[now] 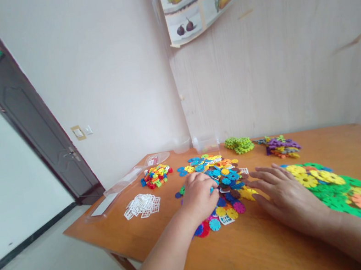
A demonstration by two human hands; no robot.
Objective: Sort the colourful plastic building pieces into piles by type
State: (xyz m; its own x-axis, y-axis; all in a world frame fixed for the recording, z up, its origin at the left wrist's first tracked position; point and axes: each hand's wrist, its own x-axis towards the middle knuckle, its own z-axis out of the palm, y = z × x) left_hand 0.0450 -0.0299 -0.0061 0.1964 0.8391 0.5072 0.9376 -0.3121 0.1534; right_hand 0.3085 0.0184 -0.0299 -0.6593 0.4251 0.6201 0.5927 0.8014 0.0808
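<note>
A mixed pile of notched plastic toy discs (pixel 231 213) in blue, yellow, brown and pink lies mid-table, with a few white lattice pieces (pixel 226 220) among them. Over the pile's left side, my left hand (pixel 199 197) is closed in a pinch, a small blue disc (pixel 211 190) showing between thumb and fingers. Most of that disc is hidden. My right hand (pixel 287 195) is open, palm down, with fingers stretched at the pile's right edge near a yellow disc (pixel 247 194). Beside its wrist lie larger green, yellow and orange flower-shaped discs (pixel 338 195).
White lattice pieces (pixel 142 206) and small coloured bricks (pixel 156 176) form heaps at left. Lime-green pieces (pixel 239 145) and purple ones (pixel 282 145) sit toward the back. Clear plastic tubs (pixel 206 143) stand against the wall; a clear lid (pixel 116 195) lies along the left edge.
</note>
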